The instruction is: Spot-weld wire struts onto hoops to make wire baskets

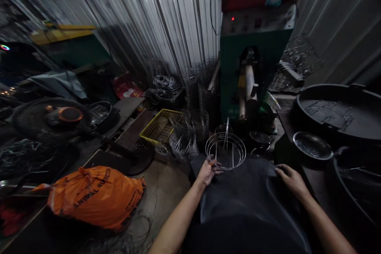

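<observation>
My left hand (209, 171) is closed on the near left side of a round wire frame (225, 168). Thin metal rings form this frame, with a few straight wires standing up from it. It sits over the far edge of a black apron-like sheet (235, 194) spread across my lap. On the right, my right hand (291, 179) has its fingertips pinched at the sheet's edge. Dim light blurs the exact contact there. Beyond the frame stands a green machine (232, 71) with a lit red lamp and thick cylindrical arms.
Wire mesh cylinders (183, 145) and a yellow crate (149, 135) stand ahead to the left. An orange sack (95, 196) and a fan (53, 117) are further left. To my right are a large black pan (315, 99) and a metal bowl (312, 146) with wire pieces.
</observation>
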`<move>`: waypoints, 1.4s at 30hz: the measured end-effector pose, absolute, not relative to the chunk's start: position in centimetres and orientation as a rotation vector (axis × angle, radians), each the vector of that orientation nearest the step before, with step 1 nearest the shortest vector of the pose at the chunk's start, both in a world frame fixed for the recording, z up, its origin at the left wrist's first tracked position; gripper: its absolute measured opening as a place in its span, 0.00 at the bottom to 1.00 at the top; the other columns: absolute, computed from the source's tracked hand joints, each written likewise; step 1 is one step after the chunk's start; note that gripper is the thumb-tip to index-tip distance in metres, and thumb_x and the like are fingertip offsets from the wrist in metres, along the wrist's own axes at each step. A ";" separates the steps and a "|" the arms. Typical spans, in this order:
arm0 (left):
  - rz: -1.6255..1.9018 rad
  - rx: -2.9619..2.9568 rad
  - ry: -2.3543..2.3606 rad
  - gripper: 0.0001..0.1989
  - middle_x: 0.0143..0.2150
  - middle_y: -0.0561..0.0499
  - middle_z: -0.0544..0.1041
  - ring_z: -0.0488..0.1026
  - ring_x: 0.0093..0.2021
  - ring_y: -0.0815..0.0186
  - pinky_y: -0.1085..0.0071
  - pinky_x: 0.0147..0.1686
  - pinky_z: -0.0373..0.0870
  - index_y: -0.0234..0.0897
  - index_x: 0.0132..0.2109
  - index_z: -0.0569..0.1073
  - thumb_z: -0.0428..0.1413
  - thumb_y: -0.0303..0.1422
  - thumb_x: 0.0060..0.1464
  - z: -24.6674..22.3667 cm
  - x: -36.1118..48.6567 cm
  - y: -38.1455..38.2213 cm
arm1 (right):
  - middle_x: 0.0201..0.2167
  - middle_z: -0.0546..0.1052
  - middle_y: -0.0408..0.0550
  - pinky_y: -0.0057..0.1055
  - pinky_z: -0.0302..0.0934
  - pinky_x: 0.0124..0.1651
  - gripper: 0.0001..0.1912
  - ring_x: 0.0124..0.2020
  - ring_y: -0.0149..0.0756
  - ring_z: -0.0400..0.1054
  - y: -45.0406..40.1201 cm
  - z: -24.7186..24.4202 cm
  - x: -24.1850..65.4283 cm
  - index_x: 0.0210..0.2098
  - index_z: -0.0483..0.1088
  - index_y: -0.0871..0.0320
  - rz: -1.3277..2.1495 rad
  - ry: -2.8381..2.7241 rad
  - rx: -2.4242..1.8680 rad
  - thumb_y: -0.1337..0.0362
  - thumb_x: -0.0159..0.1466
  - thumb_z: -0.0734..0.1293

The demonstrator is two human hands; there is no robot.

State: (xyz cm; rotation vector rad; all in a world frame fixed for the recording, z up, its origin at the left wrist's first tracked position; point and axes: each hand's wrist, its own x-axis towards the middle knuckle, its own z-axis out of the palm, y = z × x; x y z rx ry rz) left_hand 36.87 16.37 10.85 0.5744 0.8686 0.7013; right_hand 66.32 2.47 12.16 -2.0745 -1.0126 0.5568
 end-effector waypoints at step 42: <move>0.641 0.628 0.999 0.21 0.19 0.58 0.66 0.69 0.20 0.68 0.71 0.22 0.68 0.39 0.39 0.60 0.58 0.44 0.41 13.7 39.7 15.6 | 0.21 0.67 0.42 0.27 0.57 0.29 0.16 0.25 0.32 0.61 10.2 19.6 59.4 0.28 0.67 0.58 0.789 -1.335 -1.572 0.51 0.58 0.60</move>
